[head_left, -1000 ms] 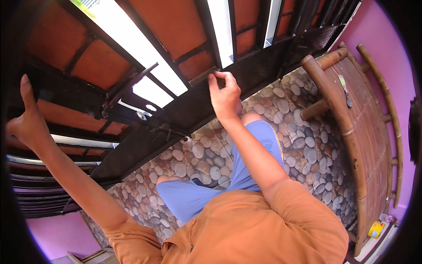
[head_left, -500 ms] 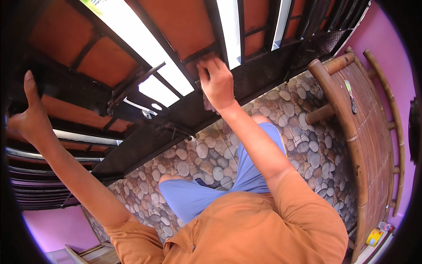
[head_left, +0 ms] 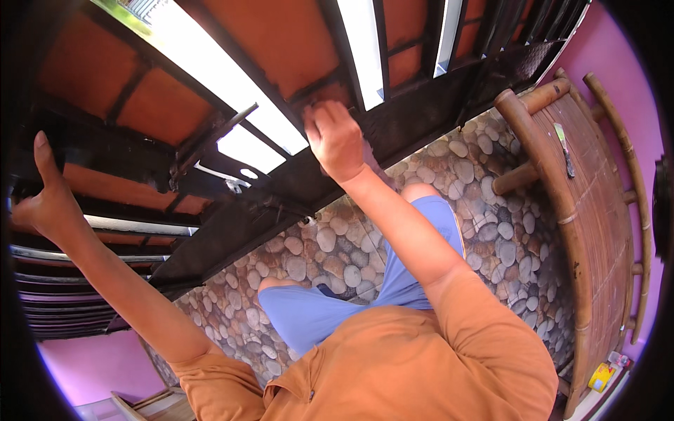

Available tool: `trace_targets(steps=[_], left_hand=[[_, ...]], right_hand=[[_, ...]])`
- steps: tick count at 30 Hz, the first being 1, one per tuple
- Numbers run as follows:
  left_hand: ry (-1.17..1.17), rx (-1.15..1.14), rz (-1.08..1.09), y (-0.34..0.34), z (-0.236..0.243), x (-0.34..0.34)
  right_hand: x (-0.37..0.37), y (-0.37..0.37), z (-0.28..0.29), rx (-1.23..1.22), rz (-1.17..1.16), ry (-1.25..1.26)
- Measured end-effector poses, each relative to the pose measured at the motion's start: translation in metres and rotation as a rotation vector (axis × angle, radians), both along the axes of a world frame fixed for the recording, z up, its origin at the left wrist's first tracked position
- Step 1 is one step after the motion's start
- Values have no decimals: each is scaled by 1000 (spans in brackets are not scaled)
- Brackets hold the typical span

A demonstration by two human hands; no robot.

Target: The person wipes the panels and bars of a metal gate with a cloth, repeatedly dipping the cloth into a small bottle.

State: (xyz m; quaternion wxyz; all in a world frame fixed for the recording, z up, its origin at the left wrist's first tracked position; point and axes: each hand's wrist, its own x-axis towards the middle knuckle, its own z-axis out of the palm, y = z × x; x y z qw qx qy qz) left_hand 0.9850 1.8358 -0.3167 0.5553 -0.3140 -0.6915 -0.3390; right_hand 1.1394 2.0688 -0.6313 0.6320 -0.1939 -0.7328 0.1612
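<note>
Watching remotely, I see my right hand [head_left: 335, 140] has shifted slightly left, fingers curled, grip contents unclear, at the dark-barred, orange-panelled gate [head_left: 288, 182] spanning upper frame; left hand [head_left: 50, 200], far left, spreads its thumb.

Looks steeply down from the person's head, wide and fisheye-bent, with the orange shirt [head_left: 414, 358] close below. Faces the dark barred frame [head_left: 421, 133], near ahead.
</note>
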Motion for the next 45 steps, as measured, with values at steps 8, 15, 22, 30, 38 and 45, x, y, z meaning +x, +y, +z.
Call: trace_targets(steps=[8,15,22,30,38,45], left_hand=[[75,1,-204,3,2,3],[233,-44,-181,10,4,12],[177,-63,-134,-3,5,-1],[189,-36,-117,3,3,7],[168,8,-134,3,0,6],[-48,-12,-212,0,1,7]], right_hand=[[-6,-5,-2,-197,-103,137],[0,11,0,-254,-240,169],[1,5,9,-274,-216,124],[-8,2,-3,-548,-157,270],[-7,0,38,-1429,254,809],[-2,3,46,-1390,218,755]])
